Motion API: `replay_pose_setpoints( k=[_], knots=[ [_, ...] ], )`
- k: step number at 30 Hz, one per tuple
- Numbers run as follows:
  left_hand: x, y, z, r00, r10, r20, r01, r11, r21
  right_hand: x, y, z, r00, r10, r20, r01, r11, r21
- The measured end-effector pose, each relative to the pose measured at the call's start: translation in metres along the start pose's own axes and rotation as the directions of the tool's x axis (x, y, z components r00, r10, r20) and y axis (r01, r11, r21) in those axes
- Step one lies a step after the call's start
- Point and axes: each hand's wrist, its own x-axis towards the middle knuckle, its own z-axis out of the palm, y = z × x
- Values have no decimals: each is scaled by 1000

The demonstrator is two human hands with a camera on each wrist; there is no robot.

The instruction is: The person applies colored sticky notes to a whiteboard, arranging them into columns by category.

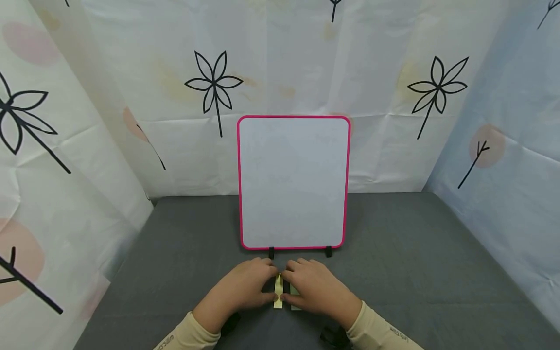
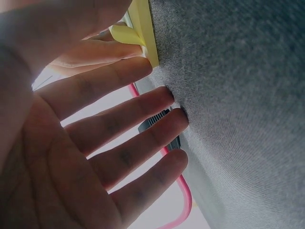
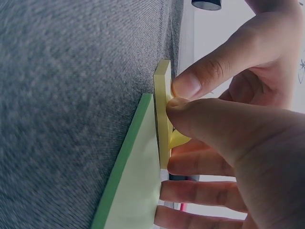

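Observation:
A narrow yellow sticky-note pad (image 1: 278, 284) lies on the grey cloth between both hands. Its top sheet (image 2: 125, 34) curls up near the far end. My left hand (image 1: 245, 287) touches the pad from the left, index finger at the far end and thumb near the close end, other fingers spread straight. From the right, my right hand (image 1: 317, 287) rests its thumb on the pad beside the left thumb, fingers reaching to the far end. A wider green sticky-note pad (image 3: 136, 176) lies alongside, partly under the right hand in the head view.
Just beyond the hands stands a white board (image 1: 293, 184) with a pink rim, on black feet (image 1: 328, 252). Grey cloth (image 1: 415, 262) covers the table. Pale sheets (image 1: 306, 58) with drawn flowers hang at the back and both sides.

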Motion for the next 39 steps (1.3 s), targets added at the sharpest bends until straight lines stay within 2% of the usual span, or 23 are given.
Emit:
replay_pose_setpoints(
  k=[15, 21, 30, 35, 39],
  knots=[
    [-3, 3, -3, 999, 23, -34, -23, 1000, -4, 0, 1, 2, 998, -24, -57, 23, 999, -27],
    [-3, 1, -2, 998, 42, -49, -43, 999, -8, -1, 0, 1, 997, -37, -73, 37, 999, -11],
    [-2, 1, -2, 999, 32, -41, -32, 999, -12, -2, 2, -3, 998, -23, -57, 25, 999, 36],
    [-3, 2, -3, 999, 27, -35, -28, 1000, -15, -2, 3, -5, 991, -81, -109, 86, 995, 45],
    [-3, 2, -4, 999, 26, -36, -27, 999, -28, -2, 4, -3, 972, -159, -174, 168, 985, 36]
  ],
)
